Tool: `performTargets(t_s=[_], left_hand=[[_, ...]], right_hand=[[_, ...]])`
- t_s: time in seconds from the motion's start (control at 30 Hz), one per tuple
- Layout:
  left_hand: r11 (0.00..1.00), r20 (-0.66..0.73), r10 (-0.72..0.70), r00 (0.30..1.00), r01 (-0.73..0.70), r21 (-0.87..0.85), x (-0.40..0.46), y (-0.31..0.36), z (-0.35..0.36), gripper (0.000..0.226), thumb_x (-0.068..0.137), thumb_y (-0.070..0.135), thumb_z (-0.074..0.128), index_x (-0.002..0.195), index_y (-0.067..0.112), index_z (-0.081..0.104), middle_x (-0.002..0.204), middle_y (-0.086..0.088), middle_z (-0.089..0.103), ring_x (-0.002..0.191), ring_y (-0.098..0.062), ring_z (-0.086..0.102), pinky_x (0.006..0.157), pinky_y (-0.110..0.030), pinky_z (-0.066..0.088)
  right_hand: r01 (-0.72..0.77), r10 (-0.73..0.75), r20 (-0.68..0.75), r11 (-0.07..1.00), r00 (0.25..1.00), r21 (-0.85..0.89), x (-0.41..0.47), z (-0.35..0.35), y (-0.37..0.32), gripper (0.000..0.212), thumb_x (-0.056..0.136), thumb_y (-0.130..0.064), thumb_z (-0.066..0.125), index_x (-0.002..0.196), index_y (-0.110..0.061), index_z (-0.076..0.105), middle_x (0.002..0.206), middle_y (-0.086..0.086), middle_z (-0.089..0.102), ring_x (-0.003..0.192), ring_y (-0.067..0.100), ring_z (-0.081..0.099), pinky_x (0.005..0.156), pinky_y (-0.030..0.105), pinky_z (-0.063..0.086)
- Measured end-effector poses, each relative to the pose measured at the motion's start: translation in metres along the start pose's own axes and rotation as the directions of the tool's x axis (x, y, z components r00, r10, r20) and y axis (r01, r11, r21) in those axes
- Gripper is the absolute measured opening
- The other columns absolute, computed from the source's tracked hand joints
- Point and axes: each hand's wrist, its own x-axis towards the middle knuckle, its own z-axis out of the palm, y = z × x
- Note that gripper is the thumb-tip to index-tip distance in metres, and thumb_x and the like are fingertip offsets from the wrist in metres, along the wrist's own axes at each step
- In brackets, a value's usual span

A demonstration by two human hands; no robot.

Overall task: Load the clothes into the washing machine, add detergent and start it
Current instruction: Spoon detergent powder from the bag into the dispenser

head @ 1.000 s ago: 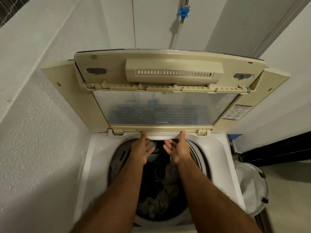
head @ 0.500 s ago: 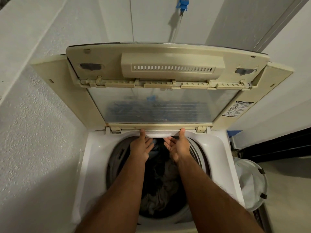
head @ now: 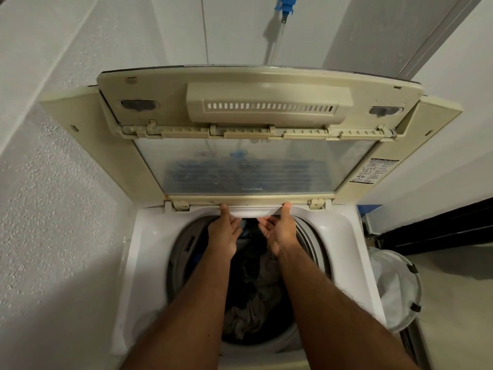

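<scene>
The white top-load washing machine (head: 149, 236) stands with its beige folding lid (head: 266, 102) raised against the wall. Dark and grey clothes (head: 256, 297) lie inside the drum. A small white drawer (head: 252, 211) sits at the rear rim of the opening, just under the lid's hinge edge. My left hand (head: 222, 236) and my right hand (head: 282, 236) reach over the drum side by side. Each thumb tip presses on the drawer's front edge. The fingers hang loosely curved, palms turned toward each other, holding nothing.
A white mesh laundry basket (head: 397, 289) stands on the floor right of the machine. A blue tap fitting (head: 285, 4) with a hose hangs on the wall behind. A textured wall (head: 53, 209) runs close along the left side.
Both hands stay at the rear rim with thumbs on the white drawer. The view has shifted slightly; little else has moved.
</scene>
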Motion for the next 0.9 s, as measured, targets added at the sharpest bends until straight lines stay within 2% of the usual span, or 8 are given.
performTargets(t_s=[0.17, 0.33, 0.43, 0.53, 0.6, 0.67, 0.8, 0.9], left_hand=[[0.999, 0.004, 0.019, 1.000, -0.020, 0.034, -0.002, -0.001, 0.001, 0.045, 0.097, 0.045, 0.046, 0.120, 0.006, 0.056, 0.114, -0.005, 0.062, 0.115, -0.022, 0.059, 0.095, -0.034, 0.044], [0.997, -0.008, 0.031, 0.999, -0.030, 0.066, -0.008, -0.009, -0.002, 0.039, 0.096, 0.047, 0.046, 0.092, 0.010, 0.059, 0.087, -0.004, 0.063, 0.083, -0.014, 0.062, 0.086, -0.033, 0.047], [0.998, 0.010, 0.030, 0.999, -0.031, 0.050, -0.009, -0.011, -0.006, 0.040, 0.097, 0.045, 0.045, 0.103, 0.009, 0.061, 0.090, 0.000, 0.067, 0.083, -0.010, 0.064, 0.090, -0.032, 0.045], [0.998, 0.029, 0.016, 0.999, -0.018, 0.066, -0.009, -0.007, -0.012, 0.040, 0.095, 0.048, 0.048, 0.113, 0.014, 0.059, 0.104, -0.001, 0.067, 0.094, -0.015, 0.065, 0.092, -0.036, 0.045], [0.997, 0.024, 0.003, 1.000, -0.005, 0.074, -0.010, -0.005, -0.017, 0.035, 0.094, 0.048, 0.051, 0.111, 0.019, 0.059, 0.114, -0.002, 0.064, 0.106, -0.018, 0.062, 0.098, -0.041, 0.044], [0.994, 0.023, -0.003, 1.000, 0.001, 0.105, -0.012, -0.002, -0.022, 0.028, 0.095, 0.044, 0.052, 0.106, 0.020, 0.061, 0.117, -0.003, 0.063, 0.110, -0.018, 0.059, 0.099, -0.041, 0.044], [0.977, 0.039, -0.007, 0.999, -0.001, 0.213, -0.015, 0.002, -0.027, 0.022, 0.097, 0.041, 0.049, 0.094, 0.023, 0.061, 0.111, -0.001, 0.063, 0.102, -0.016, 0.059, 0.089, -0.039, 0.045], [0.972, 0.031, -0.008, 0.999, 0.001, 0.233, -0.022, 0.002, -0.027, 0.025, 0.099, 0.039, 0.047, 0.105, 0.018, 0.060, 0.107, 0.001, 0.062, 0.098, -0.014, 0.058, 0.077, -0.033, 0.045]], right_hand=[[0.011, -0.012, -0.029, 0.999, 1.000, -0.037, 0.000, 0.004, 0.002, 0.064, 0.096, -0.064, 0.033, 0.137, -0.015, 0.043, 0.127, 0.018, 0.062, 0.105, 0.027, 0.067, 0.075, 0.033, 0.055], [0.024, -0.026, -0.034, 0.999, 0.999, -0.048, -0.001, 0.001, 0.003, 0.059, 0.097, -0.061, 0.035, 0.135, -0.017, 0.042, 0.128, 0.015, 0.060, 0.114, 0.030, 0.063, 0.070, 0.035, 0.059], [0.000, 0.001, 0.013, 0.996, 1.000, -0.092, -0.003, -0.004, -0.001, 0.060, 0.097, -0.062, 0.032, 0.129, -0.015, 0.051, 0.123, 0.012, 0.066, 0.110, 0.027, 0.067, 0.071, 0.032, 0.058], [-0.014, 0.027, 0.080, 0.988, 0.996, -0.152, -0.010, -0.012, -0.004, 0.060, 0.096, -0.065, 0.031, 0.125, -0.021, 0.059, 0.117, 0.004, 0.070, 0.105, 0.020, 0.069, 0.083, 0.033, 0.052], [-0.006, 0.019, 0.064, 0.981, 0.998, -0.195, -0.014, -0.019, -0.001, 0.047, 0.096, -0.061, 0.041, 0.110, -0.022, 0.064, 0.109, 0.002, 0.070, 0.103, 0.018, 0.067, 0.088, 0.033, 0.050], [0.003, 0.004, 0.032, 0.977, 0.999, -0.215, -0.017, -0.026, 0.002, 0.034, 0.095, -0.048, 0.056, 0.095, -0.015, 0.065, 0.094, 0.002, 0.067, 0.094, 0.017, 0.068, 0.079, 0.030, 0.052], [-0.011, 0.015, 0.018, 0.974, 1.000, -0.226, -0.015, -0.026, -0.004, 0.024, 0.094, -0.033, 0.063, 0.087, -0.010, 0.064, 0.080, 0.004, 0.062, 0.089, 0.021, 0.069, 0.073, 0.029, 0.055], [-0.037, 0.043, 0.020, 0.970, 0.999, -0.240, -0.015, -0.027, -0.007, 0.023, 0.095, -0.030, 0.061, 0.093, -0.008, 0.065, 0.085, 0.006, 0.063, 0.096, 0.024, 0.069, 0.086, 0.034, 0.056]])
